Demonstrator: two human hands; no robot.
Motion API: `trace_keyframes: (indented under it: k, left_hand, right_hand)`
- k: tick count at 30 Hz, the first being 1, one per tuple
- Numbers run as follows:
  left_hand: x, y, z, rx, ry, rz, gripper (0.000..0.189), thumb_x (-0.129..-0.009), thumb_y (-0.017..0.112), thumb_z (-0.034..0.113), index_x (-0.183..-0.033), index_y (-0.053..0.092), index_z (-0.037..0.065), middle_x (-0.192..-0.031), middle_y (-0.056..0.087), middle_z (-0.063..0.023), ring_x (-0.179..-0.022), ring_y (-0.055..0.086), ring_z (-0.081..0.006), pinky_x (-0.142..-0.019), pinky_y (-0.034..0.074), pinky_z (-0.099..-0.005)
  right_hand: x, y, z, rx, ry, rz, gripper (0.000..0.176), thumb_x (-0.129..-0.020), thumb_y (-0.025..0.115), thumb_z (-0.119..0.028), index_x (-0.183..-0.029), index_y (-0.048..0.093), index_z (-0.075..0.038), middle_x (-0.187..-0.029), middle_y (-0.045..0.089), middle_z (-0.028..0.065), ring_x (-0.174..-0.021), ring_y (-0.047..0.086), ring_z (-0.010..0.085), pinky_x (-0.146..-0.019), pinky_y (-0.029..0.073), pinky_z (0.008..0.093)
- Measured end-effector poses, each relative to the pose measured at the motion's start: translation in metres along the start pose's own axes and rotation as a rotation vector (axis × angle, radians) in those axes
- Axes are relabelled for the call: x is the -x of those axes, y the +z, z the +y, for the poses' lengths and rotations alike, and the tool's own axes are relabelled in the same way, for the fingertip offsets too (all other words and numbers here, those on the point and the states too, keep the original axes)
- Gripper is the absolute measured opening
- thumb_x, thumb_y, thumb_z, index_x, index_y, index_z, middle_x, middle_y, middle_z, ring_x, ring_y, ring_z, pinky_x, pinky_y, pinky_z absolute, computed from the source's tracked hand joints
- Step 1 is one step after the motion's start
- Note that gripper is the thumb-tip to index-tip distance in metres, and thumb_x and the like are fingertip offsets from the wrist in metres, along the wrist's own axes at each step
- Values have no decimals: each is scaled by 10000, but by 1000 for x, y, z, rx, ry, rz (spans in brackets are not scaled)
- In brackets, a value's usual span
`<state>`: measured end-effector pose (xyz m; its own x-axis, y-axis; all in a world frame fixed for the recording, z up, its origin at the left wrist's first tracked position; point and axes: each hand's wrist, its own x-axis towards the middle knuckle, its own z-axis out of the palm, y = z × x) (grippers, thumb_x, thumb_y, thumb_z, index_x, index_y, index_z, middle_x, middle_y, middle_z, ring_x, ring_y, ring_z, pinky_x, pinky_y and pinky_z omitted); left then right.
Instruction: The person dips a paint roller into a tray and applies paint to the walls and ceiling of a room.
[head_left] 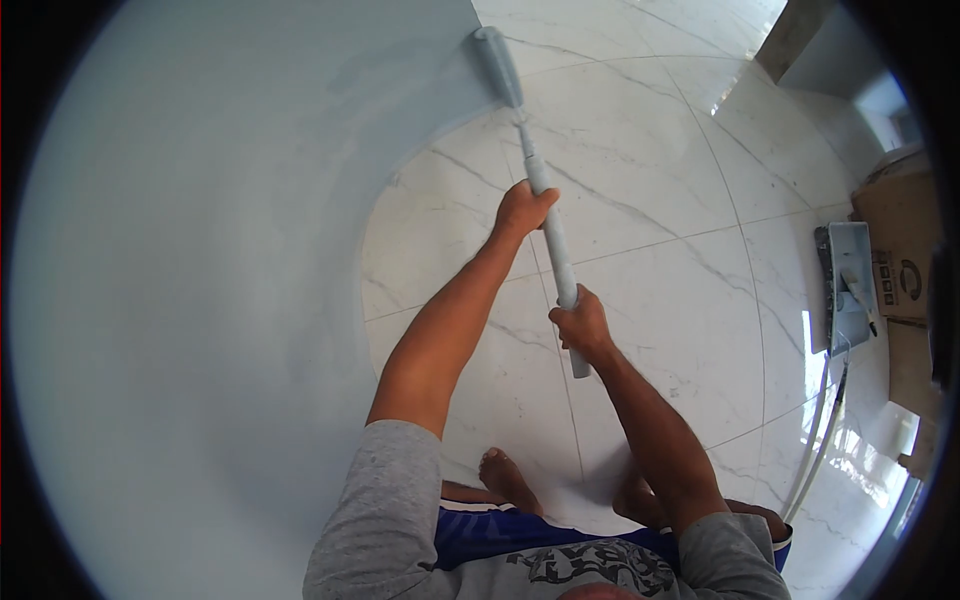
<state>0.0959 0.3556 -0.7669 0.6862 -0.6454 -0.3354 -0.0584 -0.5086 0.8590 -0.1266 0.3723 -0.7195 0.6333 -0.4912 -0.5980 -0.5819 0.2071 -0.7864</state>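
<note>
This was a room being painted: a roller (503, 72) was at the wall (220, 280), and a paint tray (848, 244) lay on tiles (660, 180).

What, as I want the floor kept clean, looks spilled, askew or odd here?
No clear spill shows. Faint small specks mark the pale floor near the bottom end of the roller pole. They look slightly odd, but are too small to tell whether they are drips, dirt or marbling.
</note>
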Motion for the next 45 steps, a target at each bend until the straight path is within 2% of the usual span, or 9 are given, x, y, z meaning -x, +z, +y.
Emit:
trace_keyframes:
  k: [4, 12, 22, 30, 36, 38, 40, 42, 45]
  left_hand:
    - [1, 5, 41, -180, 95, 93, 503, -781, 656, 425, -934, 645, -54, -788, 689, -196, -746, 686, -321, -715, 536, -411]
    - [40, -12, 13, -220, 166, 54, 466, -801, 683, 455, -854, 629, -5, -732, 662, -138, -689, 653, -279, -643, 514, -416]
    - [94, -73, -20, -193, -3, 276, 514, -790, 650, 459, -945, 635, -31, -814, 682, -177, -791, 678, -327, -717, 525, -423]
    - [194, -158, -65, -85, -140, 490, 493, -790, 670, 415, -957, 621, -46, -846, 685, -215, -830, 683, -360, -735, 532, -443]
    - [330, -160, -94, -62, -289, 492, 408, -827, 667, 366, -960, 598, -13, -770, 660, -143, -718, 657, -274, -678, 516, -407]
    - [382, -145, -115, 124, -285, 448, 380, -831, 693, 317, -989, 586, -12, -790, 669, -115, -706, 647, -219, -646, 518, -378]
    - [429, -134, -104, 259, -470, 296, 373, -823, 725, 269, -1010, 574, -16, -811, 664, -96, -715, 640, -177, -613, 522, -335]
    - [461, -124, -96, 382, -598, 219, 377, -814, 743, 241, -1017, 567, -24, -823, 653, -93, -720, 639, -162, -597, 522, -299]
    - [464, -117, -95, 413, -631, 228, 371, -809, 751, 222, -1016, 569, -27, -817, 643, -91, -712, 632, -166, -580, 521, -303]
  right_hand:
    - [3, -5, -15, -134, 10, 27, 198, -754, 608, -65, -886, 495, 28, -639, 559, 103, -490, 579, 187, -424, 512, 345]
    - [46, 36, -1, -218, -37, 51, 183, -763, 598, -39, -898, 485, 13, -610, 518, 71, -437, 528, 165, -379, 477, 324]
    - [42, 82, 6, -145, -70, -148, 183, -760, 591, -12, -900, 474, -1, -621, 487, 59, -420, 483, 149, -387, 454, 318]
    - [88, 132, 1, 128, -104, -395, 229, -756, 641, -40, -934, 519, 38, -652, 579, 112, -483, 586, 176, -389, 493, 317]
    - [164, 139, 57, 353, -165, -544, 323, -742, 703, -140, -975, 567, 38, -868, 661, 283, -862, 663, 444, -762, 514, 497]
    - [200, 133, 71, 402, -44, -593, 353, -763, 693, -152, -1035, 557, 27, -920, 659, 296, -925, 648, 456, -777, 521, 498]
    - [233, 118, 117, 376, -241, -602, 730, -792, 688, -170, -1416, 338, -26, -1024, 645, 315, -993, 636, 453, -795, 527, 490]
    - [253, 94, 123, 532, 3, -878, 891, -795, 673, -157, -1510, 145, -98, -1062, 631, 321, -999, 618, 473, -819, 526, 504]
    - [250, 89, 120, 462, 35, -821, 715, -794, 658, -156, -1418, 324, -57, -1001, 640, 326, -953, 628, 482, -800, 528, 525]
